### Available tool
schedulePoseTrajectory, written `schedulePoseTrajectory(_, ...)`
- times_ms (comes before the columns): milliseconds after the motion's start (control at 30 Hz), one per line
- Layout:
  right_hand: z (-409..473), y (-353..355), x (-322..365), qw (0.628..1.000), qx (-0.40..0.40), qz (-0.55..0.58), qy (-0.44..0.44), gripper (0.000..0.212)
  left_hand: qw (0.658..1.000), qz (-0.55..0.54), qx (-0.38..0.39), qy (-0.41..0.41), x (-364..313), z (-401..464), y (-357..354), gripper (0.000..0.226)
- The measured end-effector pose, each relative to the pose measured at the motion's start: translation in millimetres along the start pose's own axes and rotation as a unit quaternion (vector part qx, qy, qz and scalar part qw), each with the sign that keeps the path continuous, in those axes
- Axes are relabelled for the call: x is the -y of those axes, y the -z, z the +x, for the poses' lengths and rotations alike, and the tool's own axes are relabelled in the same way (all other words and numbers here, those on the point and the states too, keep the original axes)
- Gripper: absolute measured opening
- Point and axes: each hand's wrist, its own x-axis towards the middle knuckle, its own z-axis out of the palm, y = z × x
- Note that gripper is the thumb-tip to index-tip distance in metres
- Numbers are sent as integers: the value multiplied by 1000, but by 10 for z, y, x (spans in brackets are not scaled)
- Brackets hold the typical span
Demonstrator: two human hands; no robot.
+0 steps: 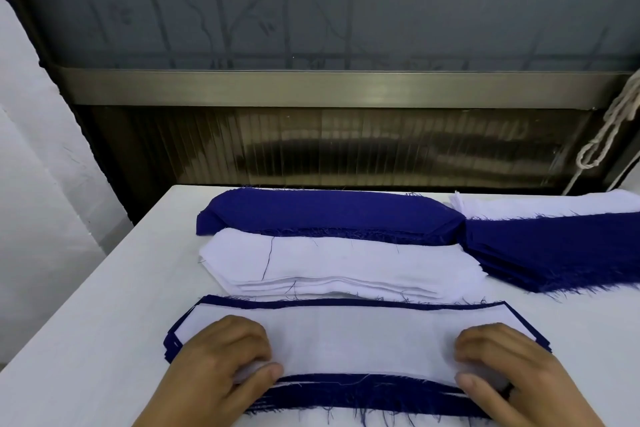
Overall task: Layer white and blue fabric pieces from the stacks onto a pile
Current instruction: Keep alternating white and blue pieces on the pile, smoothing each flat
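A layered pile (360, 395) of blue and white pieces lies at the table's near edge, with a white piece (360, 340) on top. My left hand (221, 364) grips the left end of that white piece, fingers curled on top and thumb at its near edge. My right hand (509, 371) grips the right end the same way. Behind the pile sits a white stack (343, 263), and behind that a blue stack (329, 211).
Another blue stack (561, 250) lies at the right, with more white fabric (554, 204) behind it. The white table (86, 340) ends at a dark window wall. A knotted cord (609, 128) hangs at the right edge.
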Motion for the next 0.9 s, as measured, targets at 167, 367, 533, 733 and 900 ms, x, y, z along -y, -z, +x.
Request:
schedulePoseTrajectory(167, 331, -119, 114, 997, 64, -25, 42, 10, 998, 26, 56, -6, -68, 322, -17, 17)
schedulePoseTrajectory(367, 455, -274, 119, 986, 157, -57, -23, 7, 991, 24, 129, 3, -98, 472, -187, 7)
schedulePoseTrajectory(533, 251, -76, -46, 976, 129, -98, -144, 16, 992, 22, 113, 55, 136, 277, 12, 25)
schedulePoseTrajectory(733, 370, 68, -171, 945, 167, -192, -204, 14, 973, 111, 92, 179, 438, 344, 126, 29)
schedulePoseTrajectory(900, 911, -125, -198, 968, 140, -95, -184, 12, 971, 112, 77, 195, 459, 897, -13, 12)
